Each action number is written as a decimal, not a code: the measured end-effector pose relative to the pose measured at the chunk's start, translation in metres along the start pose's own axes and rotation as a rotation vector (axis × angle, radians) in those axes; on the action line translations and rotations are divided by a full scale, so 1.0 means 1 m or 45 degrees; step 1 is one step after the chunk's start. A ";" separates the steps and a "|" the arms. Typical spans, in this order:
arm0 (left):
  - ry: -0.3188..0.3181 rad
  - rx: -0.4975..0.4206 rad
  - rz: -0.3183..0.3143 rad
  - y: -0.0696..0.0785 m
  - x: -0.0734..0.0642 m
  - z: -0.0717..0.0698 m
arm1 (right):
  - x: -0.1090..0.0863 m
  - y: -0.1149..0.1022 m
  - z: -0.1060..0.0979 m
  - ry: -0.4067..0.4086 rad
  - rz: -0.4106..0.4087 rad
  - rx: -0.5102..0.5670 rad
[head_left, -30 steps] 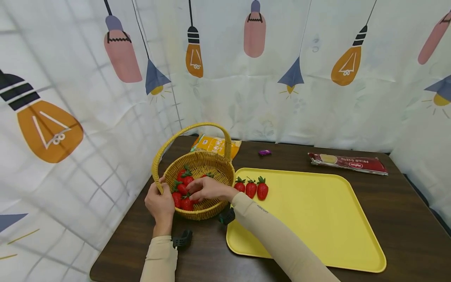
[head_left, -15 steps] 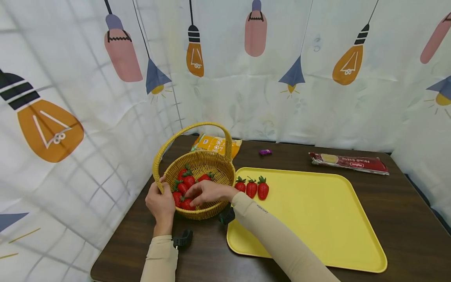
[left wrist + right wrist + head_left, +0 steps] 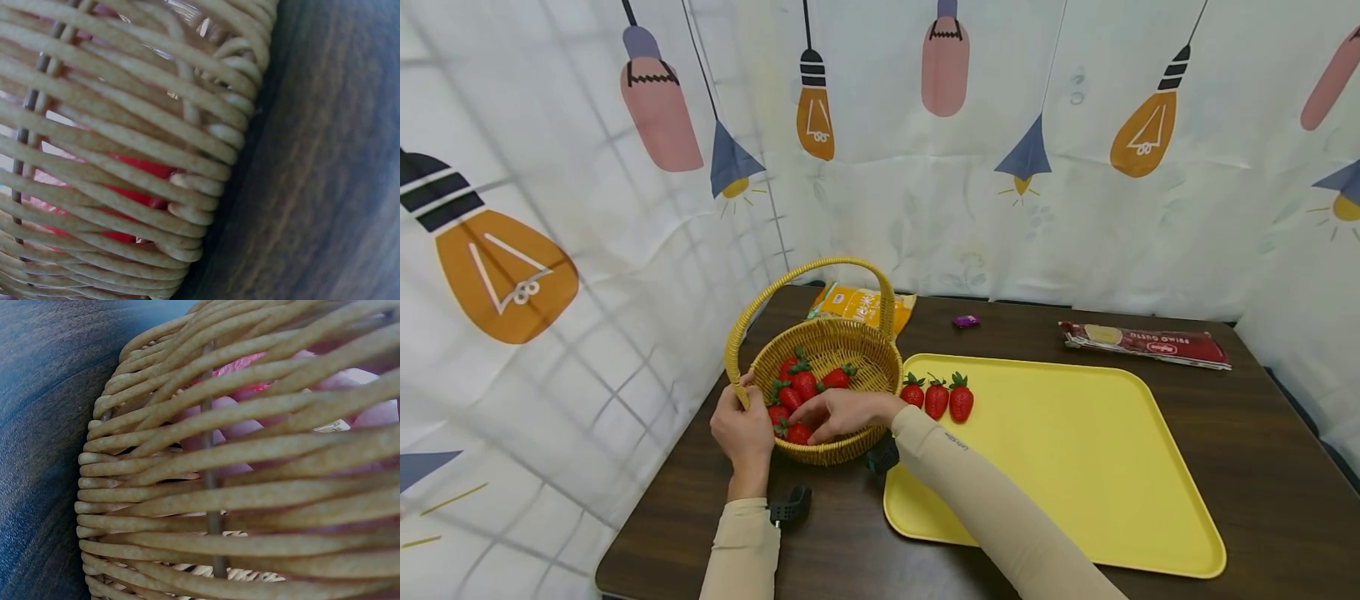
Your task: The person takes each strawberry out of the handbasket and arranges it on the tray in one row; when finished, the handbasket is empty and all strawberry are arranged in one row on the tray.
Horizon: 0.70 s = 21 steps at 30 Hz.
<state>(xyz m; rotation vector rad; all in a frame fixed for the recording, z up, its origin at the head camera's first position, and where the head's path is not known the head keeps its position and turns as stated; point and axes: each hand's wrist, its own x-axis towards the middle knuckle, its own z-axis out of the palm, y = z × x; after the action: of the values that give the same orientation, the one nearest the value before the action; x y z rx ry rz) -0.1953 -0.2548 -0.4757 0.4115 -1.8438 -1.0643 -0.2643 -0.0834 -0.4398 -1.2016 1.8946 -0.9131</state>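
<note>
Head view: a yellow wicker basket [image 3: 827,455] stands on a dark table [image 3: 835,525], holding several strawberries [image 3: 803,385] toward its left side. The left hand [image 3: 742,425] grips the basket's left edge at the foot of the handle, its fingers curled round it. The right hand [image 3: 844,412] reaches inside, fingers bent downward at the front strawberry; whether they pinch it cannot be told. Three more strawberries lie in a row on a yellow tray [image 3: 1060,458], at its left end.

Left wrist view: red fruit shows through the basket's weave.

Right wrist view: fingers and red fruit appear behind the weave, their hold unclear.
</note>
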 end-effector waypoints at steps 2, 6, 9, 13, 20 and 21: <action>0.001 -0.002 0.004 0.000 0.000 0.000 | 0.001 0.000 0.000 -0.013 -0.001 0.003; 0.001 -0.007 0.002 0.000 0.000 0.000 | 0.002 -0.001 0.000 -0.029 -0.004 0.014; -0.004 -0.013 0.000 0.001 0.000 -0.001 | 0.001 -0.001 0.000 -0.035 -0.010 -0.018; -0.006 -0.015 0.004 0.001 0.000 -0.001 | 0.001 -0.002 0.001 -0.031 -0.015 -0.055; -0.009 -0.006 0.001 0.001 0.000 -0.001 | 0.001 0.000 0.001 0.018 0.001 -0.009; -0.010 -0.005 0.002 0.001 0.000 -0.001 | 0.001 0.000 0.002 0.020 0.006 0.004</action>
<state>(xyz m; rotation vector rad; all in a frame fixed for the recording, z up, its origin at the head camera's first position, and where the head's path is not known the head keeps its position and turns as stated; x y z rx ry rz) -0.1948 -0.2546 -0.4746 0.4043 -1.8482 -1.0697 -0.2634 -0.0845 -0.4410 -1.1911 1.9068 -0.9251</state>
